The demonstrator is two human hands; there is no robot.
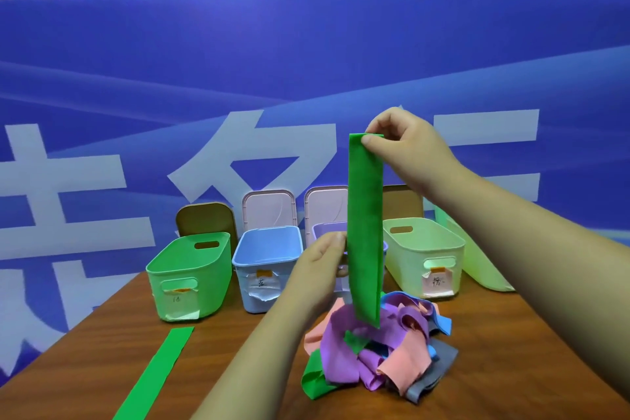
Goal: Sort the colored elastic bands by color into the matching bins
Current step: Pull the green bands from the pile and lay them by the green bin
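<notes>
A long green elastic band (365, 232) hangs straight down above the pile. My right hand (405, 150) pinches its top end, raised high. My left hand (320, 266) pinches the band's left edge about halfway down. Under it lies a tangled pile of bands (381, 348) in purple, pink, blue, grey and green. A second green band (158, 372) lies flat on the table at the front left. At the back stand a green bin (189, 278), a blue bin (266, 266), a purple bin (327, 230) partly hidden by my left hand and the band, and a pale yellow bin (426, 256).
Lids lean upright behind the bins: brown (204, 218), pink (269, 208) and another brown (402, 203). A pale green container (477, 266) leans at the far right. A blue banner wall (306, 78) closes off the back. The wooden table (102, 334) ends at its left edge.
</notes>
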